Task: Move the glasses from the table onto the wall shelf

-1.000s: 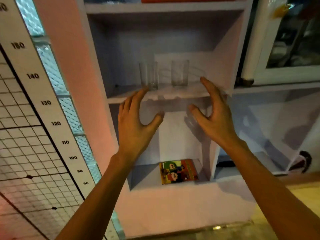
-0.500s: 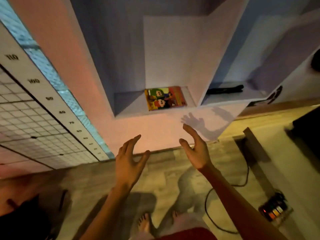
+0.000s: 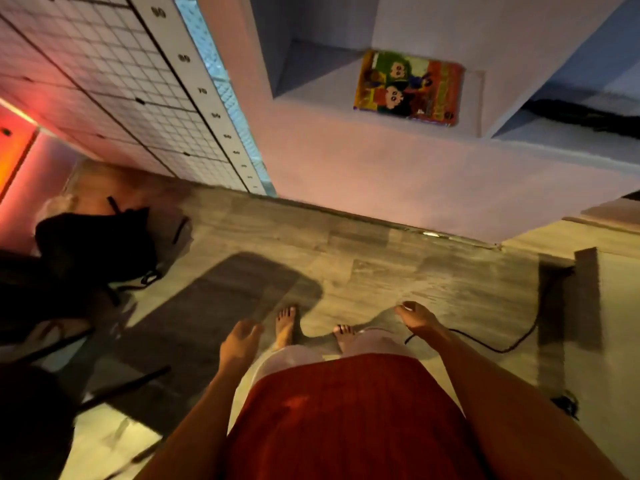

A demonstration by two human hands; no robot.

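Observation:
No glasses are in view now; the camera looks down at the floor. My left hand (image 3: 240,341) hangs low beside my hip, fingers loosely curled, holding nothing. My right hand (image 3: 417,318) hangs on the other side, fingers loosely curled, also with nothing in it. Only the bottom of the wall shelf unit (image 3: 381,174) shows at the top of the view, with a colourful cartoon book (image 3: 408,86) lying flat in its lowest compartment. The shelf that held the two glasses is out of frame.
My bare feet (image 3: 285,323) stand on the wooden floor. A black bag (image 3: 97,244) lies at the left by a height chart (image 3: 204,95) on the wall. A black cable (image 3: 502,344) runs across the floor at the right.
The view has swung down from the shelf with two glasses to the floor. Both hands dropped from shelf height to my sides, holding nothing throughout.

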